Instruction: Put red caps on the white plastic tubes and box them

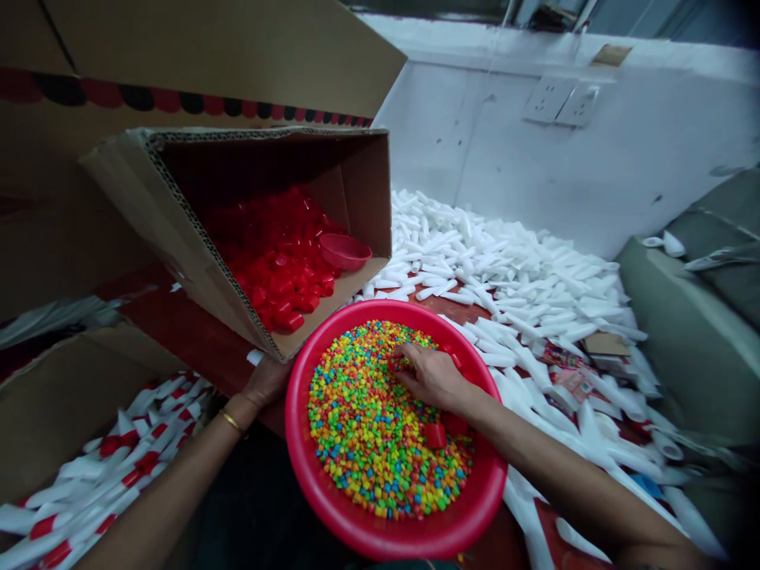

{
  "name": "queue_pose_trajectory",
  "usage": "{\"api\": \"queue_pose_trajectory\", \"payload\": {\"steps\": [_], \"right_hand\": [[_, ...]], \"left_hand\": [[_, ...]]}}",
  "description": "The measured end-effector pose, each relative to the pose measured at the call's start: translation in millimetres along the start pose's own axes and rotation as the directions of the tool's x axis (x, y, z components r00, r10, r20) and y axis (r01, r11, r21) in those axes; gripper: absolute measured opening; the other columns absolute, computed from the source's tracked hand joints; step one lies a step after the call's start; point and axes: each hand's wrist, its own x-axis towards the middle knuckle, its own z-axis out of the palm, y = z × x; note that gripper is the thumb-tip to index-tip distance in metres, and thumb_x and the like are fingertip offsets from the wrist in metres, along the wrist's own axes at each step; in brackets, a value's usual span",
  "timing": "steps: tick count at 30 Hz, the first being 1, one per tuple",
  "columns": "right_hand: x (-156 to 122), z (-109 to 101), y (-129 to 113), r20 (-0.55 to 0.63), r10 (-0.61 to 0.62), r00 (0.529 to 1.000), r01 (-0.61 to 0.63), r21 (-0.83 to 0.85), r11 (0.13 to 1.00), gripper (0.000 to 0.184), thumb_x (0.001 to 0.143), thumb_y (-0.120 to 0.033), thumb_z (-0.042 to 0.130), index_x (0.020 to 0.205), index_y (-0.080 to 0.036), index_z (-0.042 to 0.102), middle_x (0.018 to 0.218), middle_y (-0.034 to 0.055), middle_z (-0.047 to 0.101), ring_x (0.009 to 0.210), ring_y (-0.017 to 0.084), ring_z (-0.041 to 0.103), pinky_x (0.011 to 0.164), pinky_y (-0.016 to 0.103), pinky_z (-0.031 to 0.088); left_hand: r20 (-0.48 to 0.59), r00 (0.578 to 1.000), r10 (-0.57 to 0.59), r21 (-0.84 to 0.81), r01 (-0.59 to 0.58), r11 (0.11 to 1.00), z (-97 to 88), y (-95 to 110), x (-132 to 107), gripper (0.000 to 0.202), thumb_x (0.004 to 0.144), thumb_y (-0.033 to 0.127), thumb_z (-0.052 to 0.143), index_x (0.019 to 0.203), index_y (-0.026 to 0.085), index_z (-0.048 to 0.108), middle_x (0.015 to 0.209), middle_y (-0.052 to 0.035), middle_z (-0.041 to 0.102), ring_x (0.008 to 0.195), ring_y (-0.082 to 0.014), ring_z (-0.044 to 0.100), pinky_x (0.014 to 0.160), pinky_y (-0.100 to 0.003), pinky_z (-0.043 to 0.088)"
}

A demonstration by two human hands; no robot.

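A red plastic basin point(332, 507) in front of me holds a heap of small multicoloured candies point(374, 435). My right hand point(428, 374) rests on the candies at the basin's far side, fingers curled into them, with a red cap just under its fingertips. Another red cap point(435, 435) lies on the candies beside my forearm. My left hand point(265, 381) is under the lower edge of a tipped cardboard box point(178, 229); its fingers are hidden. The box holds many red caps point(279, 269) and a small red basket point(345, 252).
A large pile of white plastic tubes point(522, 277) covers the surface to the right, up to a white wall with sockets point(561, 100). At lower left an open carton point(71, 396) holds white tubes with red caps point(119, 467). A grey-green seat point(694, 332) stands at right.
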Motion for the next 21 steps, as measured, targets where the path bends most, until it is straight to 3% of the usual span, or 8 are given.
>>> {"api": "queue_pose_trajectory", "payload": {"steps": [5,8,11,13,15,18,21], "right_hand": [[1.5,-1.5,-7.3,0.102,0.024,0.995,-0.007,-0.162,0.987,0.027,0.084,-0.026,0.051,0.109,-0.017,0.051,0.102,0.0095,0.064,0.088,0.022,0.060,0.066,0.029,0.039],[7.3,-1.8,-13.3,0.174,-0.010,0.985,0.050,-0.225,0.973,0.024,0.083,-0.021,0.048,0.105,-0.015,0.053,0.098,0.0114,0.064,0.084,0.022,0.059,0.063,0.029,0.036],[15.1,1.8,-17.6,0.188,-0.077,0.979,0.119,-0.223,0.968,0.024,0.081,-0.017,0.045,0.103,-0.013,0.055,0.095,0.0130,0.064,0.082,0.022,0.058,0.062,0.030,0.033],[19.2,5.2,-18.5,0.178,-0.098,0.979,0.132,-0.185,0.974,0.028,0.079,-0.015,0.046,0.105,-0.014,0.056,0.094,0.0127,0.064,0.081,0.022,0.057,0.061,0.030,0.031],[21.2,7.6,-17.2,0.166,-0.073,0.983,0.091,-0.100,0.991,0.031,0.076,-0.017,0.050,0.106,-0.016,0.056,0.090,0.0103,0.065,0.076,0.021,0.057,0.058,0.028,0.030],[19.6,9.3,-10.9,0.145,0.014,0.989,-0.038,0.161,0.986,0.029,0.076,-0.026,0.056,0.104,-0.018,0.057,0.080,0.0049,0.063,0.065,0.017,0.054,0.055,0.026,0.031],[15.8,12.6,-1.5,0.110,0.053,0.993,-0.101,0.493,0.864,0.029,0.074,-0.035,0.060,0.097,-0.018,0.055,0.075,0.0021,0.058,0.061,0.015,0.049,0.054,0.026,0.034]], "left_hand": [[-0.148,0.989,-0.031,0.014,0.033,0.999,-1.2,-5.4,-29.4,0.031,0.086,0.035,0.040,0.100,0.018,0.062,0.096,-0.0126,0.067,0.101,-0.0289,0.058,0.095,-0.051,0.040],[-0.288,0.957,-0.035,0.031,0.045,0.998,-1.5,-0.6,-54.4,0.027,0.087,0.036,0.042,0.101,0.020,0.059,0.100,-0.0114,0.066,0.111,-0.0300,0.052,0.101,-0.055,0.032],[-0.463,0.869,-0.177,-0.018,0.191,0.981,-0.5,4.8,-66.1,0.030,0.087,0.040,0.043,0.106,0.020,0.055,0.112,-0.0127,0.062,0.126,-0.0319,0.040,0.103,-0.058,0.026],[-0.507,0.798,-0.327,-0.120,0.310,0.943,0.8,4.6,-63.4,0.036,0.086,0.044,0.042,0.108,0.018,0.053,0.116,-0.0151,0.059,0.126,-0.0329,0.039,0.101,-0.056,0.030],[-0.489,0.767,-0.415,-0.211,0.358,0.910,2.6,1.3,-55.7,0.041,0.083,0.049,0.043,0.107,0.017,0.052,0.108,-0.0156,0.062,0.112,-0.0319,0.053,0.090,-0.049,0.043],[-0.440,0.784,-0.438,-0.264,0.353,0.898,4.9,-3.9,-45.1,0.044,0.076,0.054,0.049,0.099,0.016,0.053,0.087,-0.0118,0.065,0.077,-0.0268,0.065,0.067,-0.037,0.051],[-0.405,0.814,-0.415,-0.303,0.309,0.902,4.9,-1.1,-41.5,0.041,0.073,0.052,0.053,0.094,0.017,0.053,0.080,-0.0098,0.066,0.070,-0.0248,0.064,0.060,-0.034,0.050]]}}
